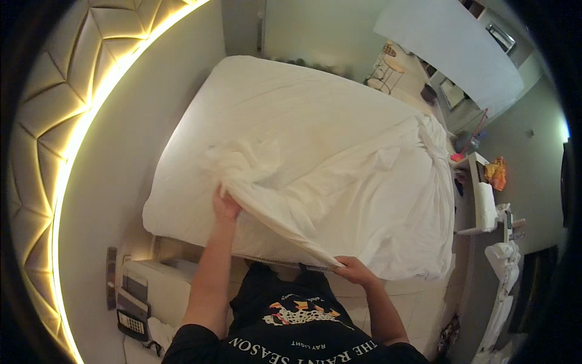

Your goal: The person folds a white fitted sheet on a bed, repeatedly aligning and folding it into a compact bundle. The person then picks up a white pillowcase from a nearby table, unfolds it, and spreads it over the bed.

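A large white sheet [327, 195] lies bunched and wrinkled over the foot end of the mattress [273, 100], which has a smooth white cover. My left hand [226, 205] grips one part of the sheet's gathered edge above the near middle of the bed. My right hand [354, 270] holds the same edge at the bed's near side, close to my body. Between both hands the edge runs taut and slanted. The fabric past my left hand is blurred, and folds hide some of my left fingers.
A white bedside cabinet [159, 277] with a desk telephone [132, 324] stands at the lower left. A padded, lit headboard wall [45, 136] curves along the left. At right are a shelf unit [475, 191] and an orange bag [495, 173]. A stool [393, 66] stands at the far end.
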Tool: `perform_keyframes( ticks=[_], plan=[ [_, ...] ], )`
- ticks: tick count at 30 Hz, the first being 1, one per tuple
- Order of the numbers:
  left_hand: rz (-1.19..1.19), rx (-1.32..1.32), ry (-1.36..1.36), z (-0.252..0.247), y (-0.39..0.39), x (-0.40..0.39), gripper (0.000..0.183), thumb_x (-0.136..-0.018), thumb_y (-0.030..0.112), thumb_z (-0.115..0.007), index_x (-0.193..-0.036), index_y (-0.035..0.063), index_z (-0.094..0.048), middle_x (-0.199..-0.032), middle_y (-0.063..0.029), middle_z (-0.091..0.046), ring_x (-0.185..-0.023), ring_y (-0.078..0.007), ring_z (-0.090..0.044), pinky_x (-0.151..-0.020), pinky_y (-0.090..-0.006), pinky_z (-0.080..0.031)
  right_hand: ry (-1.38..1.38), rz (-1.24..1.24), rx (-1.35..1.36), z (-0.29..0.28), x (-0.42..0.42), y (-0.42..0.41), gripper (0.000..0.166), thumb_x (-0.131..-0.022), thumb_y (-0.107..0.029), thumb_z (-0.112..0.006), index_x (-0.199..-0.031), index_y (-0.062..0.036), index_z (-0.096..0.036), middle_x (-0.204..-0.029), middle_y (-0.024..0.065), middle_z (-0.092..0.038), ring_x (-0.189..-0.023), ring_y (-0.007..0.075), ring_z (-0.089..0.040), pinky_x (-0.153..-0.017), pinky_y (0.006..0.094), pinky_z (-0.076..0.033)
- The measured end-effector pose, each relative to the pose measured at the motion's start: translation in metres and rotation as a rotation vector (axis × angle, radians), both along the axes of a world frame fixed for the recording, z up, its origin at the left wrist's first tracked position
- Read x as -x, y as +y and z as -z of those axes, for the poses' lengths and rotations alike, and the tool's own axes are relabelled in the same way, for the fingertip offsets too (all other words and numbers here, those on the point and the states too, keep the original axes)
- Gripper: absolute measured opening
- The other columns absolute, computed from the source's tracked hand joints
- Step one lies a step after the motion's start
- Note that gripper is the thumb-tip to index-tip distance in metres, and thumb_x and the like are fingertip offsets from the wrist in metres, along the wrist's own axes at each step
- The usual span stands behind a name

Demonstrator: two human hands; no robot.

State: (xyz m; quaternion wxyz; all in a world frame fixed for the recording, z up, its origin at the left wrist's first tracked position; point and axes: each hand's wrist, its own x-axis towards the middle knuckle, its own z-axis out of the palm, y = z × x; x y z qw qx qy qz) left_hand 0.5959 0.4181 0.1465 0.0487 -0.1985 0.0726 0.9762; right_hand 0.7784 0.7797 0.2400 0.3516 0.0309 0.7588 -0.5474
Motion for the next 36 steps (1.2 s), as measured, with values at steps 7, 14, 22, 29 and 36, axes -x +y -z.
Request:
perform_keyframes(
  ticks=[7, 14, 22, 29, 36],
  plan=[
    [-0.129, 0.443, 0.447, -0.097, -0.081, -0.001, 0.057, -0.087, 0.049, -0.023, -0.121, 0.0055, -0.040, -0.121, -0.0124, -0.045, -0.110, -0.0254, -0.044, -0.094, -0.0387, -0.035, 0.397, 0.007, -0.205, -0.016, 0.023, -0.076, 0.027, -0.073, -0.011, -0.059, -0.099, -0.0024, -0.056, -0.088, 0.0094, -0.059, -0.080, 0.0179, -0.055, -0.072, 0.0282, -0.043],
    [0.163, 0.235, -0.187, 0.042, -0.089, -0.118, 0.050, -0.085, 0.039, -0.041, -0.120, 0.0033, -0.041, -0.117, -0.0126, -0.048, -0.107, -0.0271, -0.047, -0.091, -0.0411, -0.037, 0.332, -0.103, -0.587, 0.069, -0.008, -0.040, 0.016, -0.071, -0.014, -0.055, -0.083, -0.0051, -0.058, -0.086, 0.0160, -0.059, -0.085, 0.0324, -0.054, -0.071, 0.0388, -0.043],
    [0.524, 0.193, -0.365, 0.052, -0.054, -0.149, 0.044, -0.083, 0.029, -0.051, -0.118, 0.0031, -0.042, -0.115, -0.0116, -0.050, -0.107, -0.0262, -0.046, -0.091, -0.0408, -0.038, 0.080, -0.074, -0.947, 0.111, -0.043, -0.018, 0.016, -0.072, -0.020, -0.054, -0.081, -0.0072, -0.059, -0.082, 0.0159, -0.059, -0.082, 0.0338, -0.055, -0.070, 0.0406, -0.043],
    [-0.070, 0.186, 0.227, -0.013, -0.119, 0.023, 0.034, -0.086, 0.016, -0.034, -0.111, -0.0044, -0.045, -0.110, -0.0149, -0.052, -0.105, -0.0264, -0.048, -0.092, -0.0394, -0.037, 0.643, -0.034, -0.639, 0.090, 0.032, -0.042, 0.015, -0.071, -0.012, -0.053, -0.082, -0.0061, -0.060, -0.083, 0.0170, -0.058, -0.082, 0.0343, -0.053, -0.071, 0.0409, -0.042],
    [-0.330, 0.604, 0.415, -0.233, -0.109, 0.016, 0.049, -0.086, 0.042, -0.035, -0.116, 0.0049, -0.044, -0.110, -0.0112, -0.051, -0.097, -0.0251, -0.051, -0.085, -0.0400, -0.041, 1.213, 0.209, -0.237, -0.035, 0.111, -0.087, 0.029, -0.063, 0.004, -0.056, -0.090, -0.0058, -0.060, -0.083, 0.0142, -0.058, -0.084, 0.0309, -0.055, -0.072, 0.0351, -0.043]
  ],
)
